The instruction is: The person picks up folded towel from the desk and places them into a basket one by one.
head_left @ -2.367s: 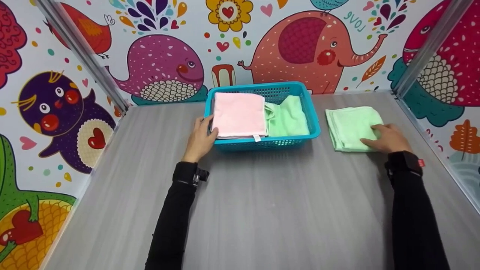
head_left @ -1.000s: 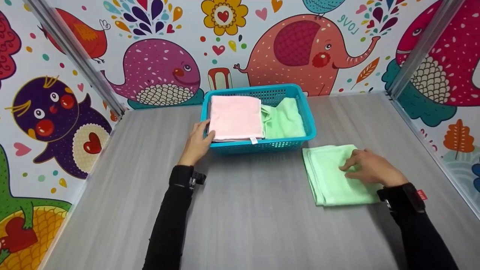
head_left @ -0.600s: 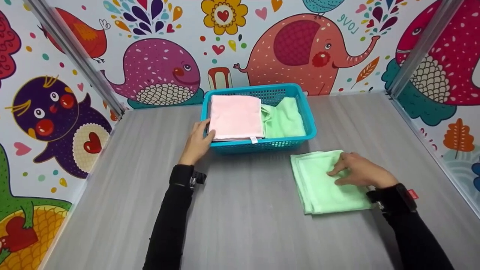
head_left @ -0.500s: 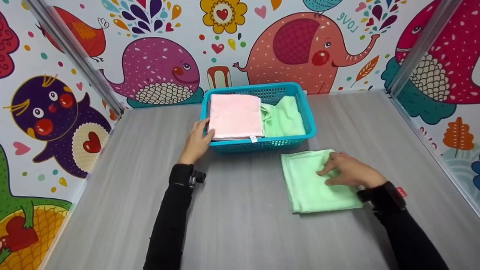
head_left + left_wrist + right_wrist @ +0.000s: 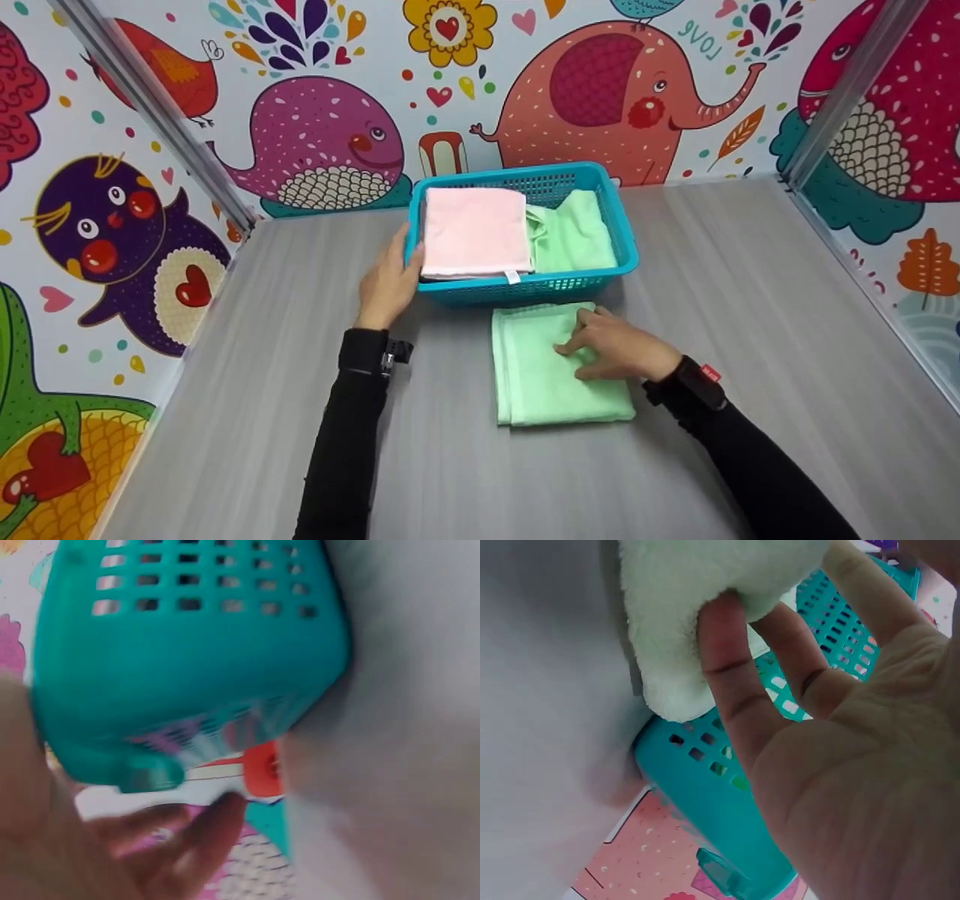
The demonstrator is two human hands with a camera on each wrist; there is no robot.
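My right hand [image 5: 619, 351] rests on a folded light green towel [image 5: 547, 382] in front of the basket, thumb and forefinger spread apart. In the right wrist view, slightly bent fingers [image 5: 739, 667] press into the towel's fluffy surface. A blue-green plastic basket [image 5: 559, 281] stands near the back wall, holding a folded pink towel [image 5: 476, 229] on its left and a loosely folded green towel [image 5: 574, 232] on its right. At the basket's left end is my left hand [image 5: 386, 281], thumb by the rim; the left wrist view shows relaxed fingers [image 5: 206, 844] just outside it.
A grey wood-grain tabletop [image 5: 450, 480] lies beneath everything. White walls [image 5: 461, 97] with cartoon animals enclose it at the back and sides, joined at the corners by metal posts [image 5: 172, 127]. A white tag [image 5: 513, 277] hangs from the pink towel.
My right hand has brought the folded green towel from beside the basket's right end, nearer and leftward, to just before the basket. The left hand stays at the basket's left end.
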